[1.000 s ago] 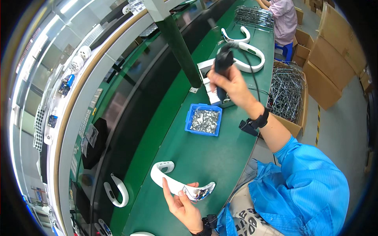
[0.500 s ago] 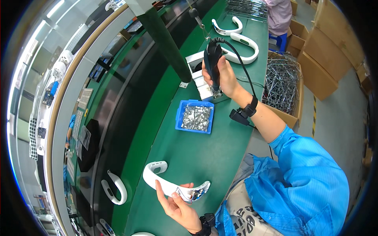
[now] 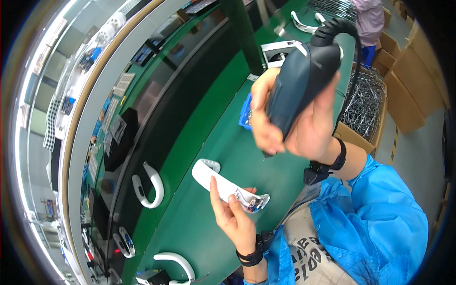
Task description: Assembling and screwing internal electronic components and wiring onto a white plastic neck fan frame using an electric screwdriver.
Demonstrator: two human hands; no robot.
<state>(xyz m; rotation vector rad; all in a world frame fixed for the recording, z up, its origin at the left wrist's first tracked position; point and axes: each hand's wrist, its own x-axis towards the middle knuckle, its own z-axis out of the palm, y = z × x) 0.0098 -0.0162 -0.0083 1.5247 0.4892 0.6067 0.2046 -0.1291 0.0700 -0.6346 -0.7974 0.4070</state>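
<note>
My right hand (image 3: 311,130) clenched round dark tool (image 3: 301,85); left hand (image 3: 232,221) grips white curved piece (image 3: 221,183) over table (image 3: 223,145) near right edge; cardboard box (image 3: 356,135) of metal wires (image 3: 362,102) past same edge; blue tray (image 3: 244,117) mostly hidden

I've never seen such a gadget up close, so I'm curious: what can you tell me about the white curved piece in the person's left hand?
The white curved piece looks like smooth plastic, hooked back at its far end. Its nearer end is open, exposing small coloured parts, too tiny to make out. It slants across the left hand, whose fingers touch both its long sides, over the green tabletop; whether it rests on that is unclear.
</note>
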